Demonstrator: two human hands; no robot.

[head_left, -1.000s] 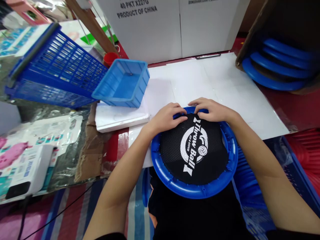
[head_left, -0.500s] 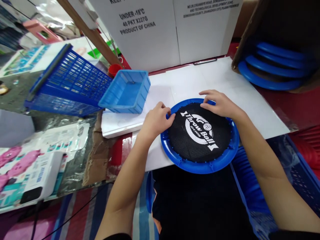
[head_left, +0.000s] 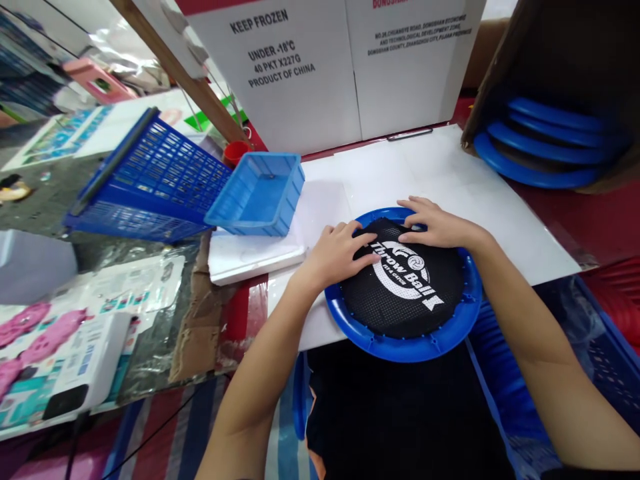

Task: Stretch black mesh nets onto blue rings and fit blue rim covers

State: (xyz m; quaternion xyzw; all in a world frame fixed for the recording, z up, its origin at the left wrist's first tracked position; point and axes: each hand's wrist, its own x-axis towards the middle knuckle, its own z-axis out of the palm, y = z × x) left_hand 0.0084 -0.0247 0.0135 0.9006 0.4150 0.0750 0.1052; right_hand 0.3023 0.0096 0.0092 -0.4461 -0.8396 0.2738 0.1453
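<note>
A round blue plastic disc (head_left: 395,343) with a black mesh net (head_left: 400,297) printed "Throw Ball" lies at the near edge of a white board (head_left: 440,167). My left hand (head_left: 336,252) rests on the net's far left edge, fingers stretched flat and pressing the mesh. My right hand (head_left: 436,223) lies on the far edge of the net, fingers spread flat on the mesh by the rim. Neither hand grips anything.
A small light-blue tray (head_left: 257,193) sits on a white foam slab (head_left: 250,257) to the left, beside a tilted blue basket (head_left: 150,180). White cartons (head_left: 325,67) stand behind. A brown box holds stacked blue rings (head_left: 545,143) at right. More blue discs (head_left: 500,380) are stacked at lower right.
The disc has turned a little on the board, its printed text now slanting down to the right. Both hands slid along the far rim and now press flat on the mesh.
</note>
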